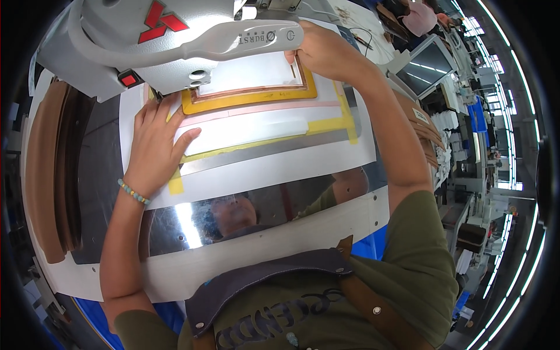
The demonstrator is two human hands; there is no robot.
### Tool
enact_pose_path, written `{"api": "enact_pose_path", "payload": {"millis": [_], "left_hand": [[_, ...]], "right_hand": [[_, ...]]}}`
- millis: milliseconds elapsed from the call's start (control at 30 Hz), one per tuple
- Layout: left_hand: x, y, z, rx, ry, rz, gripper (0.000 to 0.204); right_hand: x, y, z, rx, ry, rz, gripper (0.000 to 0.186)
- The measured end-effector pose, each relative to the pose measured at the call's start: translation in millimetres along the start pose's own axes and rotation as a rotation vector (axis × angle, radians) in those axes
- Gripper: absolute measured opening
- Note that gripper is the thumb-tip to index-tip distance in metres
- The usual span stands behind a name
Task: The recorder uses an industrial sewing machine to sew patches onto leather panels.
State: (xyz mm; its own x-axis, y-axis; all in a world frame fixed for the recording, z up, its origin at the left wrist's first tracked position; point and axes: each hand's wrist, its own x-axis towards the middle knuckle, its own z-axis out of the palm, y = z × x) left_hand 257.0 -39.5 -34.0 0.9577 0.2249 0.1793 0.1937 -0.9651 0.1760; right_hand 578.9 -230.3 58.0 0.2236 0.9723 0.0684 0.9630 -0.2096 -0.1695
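A yellow rectangular frame (pixel 251 102) with a brown inner border lies on a white sheet, under the sewing machine's head (pixel 116 35). My left hand (pixel 153 137) lies flat at the frame's left side, thumb apart, its fingertips close to the machine's underside. At the frame's far right corner is my right hand (pixel 326 52), fingers curled down. The lamp arm (pixel 245 41) covers part of those fingers. Just below them shows a thin brown strip or stick (pixel 293 70); whether they grip it is unclear.
Yellow tape (pixel 331 123) and a pink strip (pixel 262 111) cross the white sheet. A shiny metal plate (pixel 262 210) covers the near table. Stacked brown pieces lie at the left (pixel 49 175) and right (pixel 417 125). A screen (pixel 429 64) stands at the far right.
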Motion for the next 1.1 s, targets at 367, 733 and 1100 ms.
{"api": "enact_pose_path", "payload": {"millis": [367,733,1100], "left_hand": [[0.6,-0.5,4.3,-0.020,0.088,0.027,0.060],[0.4,-3.2,2.9,-0.027,0.088,0.039,0.059],[16.1,-0.5,-2.6,-0.413,0.401,-0.203,0.027]], "right_hand": [[5.7,-28.8,23.6,0.097,0.002,-0.019,0.015],[51.3,-112.3,37.7,0.834,-0.286,0.226,0.032],[-94.4,-7.3,6.6,0.916,0.170,0.183,0.031]]}}
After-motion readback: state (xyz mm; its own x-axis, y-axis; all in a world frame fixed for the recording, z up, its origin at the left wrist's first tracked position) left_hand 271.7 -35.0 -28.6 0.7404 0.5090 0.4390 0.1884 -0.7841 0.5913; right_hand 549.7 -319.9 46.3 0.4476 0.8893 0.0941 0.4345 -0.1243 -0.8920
